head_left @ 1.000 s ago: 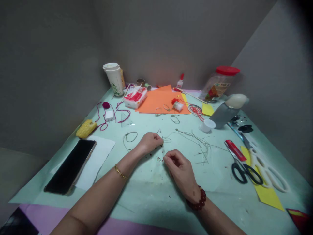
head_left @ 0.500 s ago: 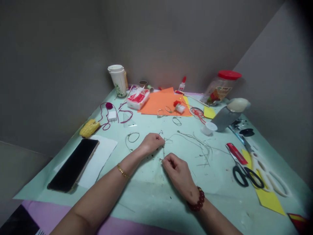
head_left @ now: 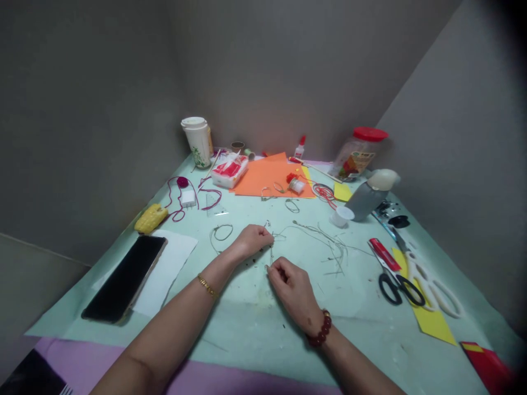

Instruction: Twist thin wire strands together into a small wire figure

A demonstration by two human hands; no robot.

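Note:
My left hand (head_left: 253, 240) is closed in a pinch on the upper end of a thin greenish cord (head_left: 272, 254) near the middle of the table. Nearer to me, my right hand (head_left: 293, 286) pinches the cord's lower end, its fingers curled in. The short length between the two hands runs nearly straight. Small dark bits, perhaps beads, lie on the table under my left wrist. A looped cord (head_left: 223, 232) rests beyond my left forearm. Several loose cord strands (head_left: 329, 241) spread to the right of my hands.
A phone (head_left: 125, 277) lies on white paper at left. Black-handled scissors (head_left: 390, 289), white-handled scissors (head_left: 447, 299) and yellow paper are at right. Behind stand a white cup (head_left: 197, 144), a tissue pack (head_left: 230, 171), orange paper (head_left: 263, 178), a red-lidded jar (head_left: 356, 156) and a grey bottle (head_left: 366, 197).
The view has turned slightly, so things on the right appear further left. Both hands keep their pinch on the cord with hardly any movement.

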